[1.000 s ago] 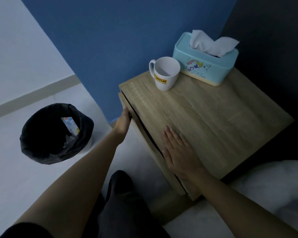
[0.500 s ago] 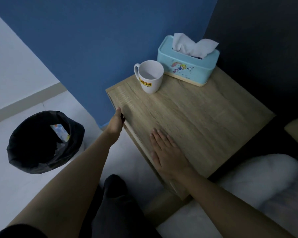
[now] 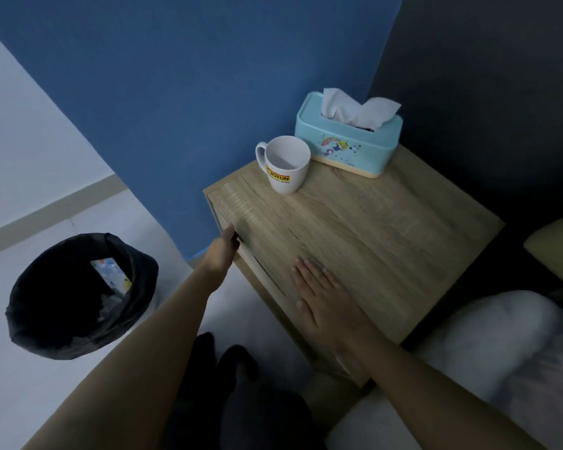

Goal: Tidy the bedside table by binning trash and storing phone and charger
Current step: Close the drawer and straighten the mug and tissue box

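The right hand (image 3: 322, 297) lies flat, fingers straight, on the worktop (image 3: 387, 228) near its front edge, holding nothing. The left hand (image 3: 223, 251) reaches the drawer front (image 3: 264, 274) just under that edge; I cannot tell whether its fingers curl round it. Left of the worktop, on the floor, the black bin (image 3: 46, 319) holds trash (image 3: 111, 274). A mug (image 3: 285, 165) and tissue box (image 3: 348, 147) stand at the worktop's back.

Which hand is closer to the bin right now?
Left. The left hand is at the bedside table's front edge, on the bin side; the right hand lies flat on its top, farther off.
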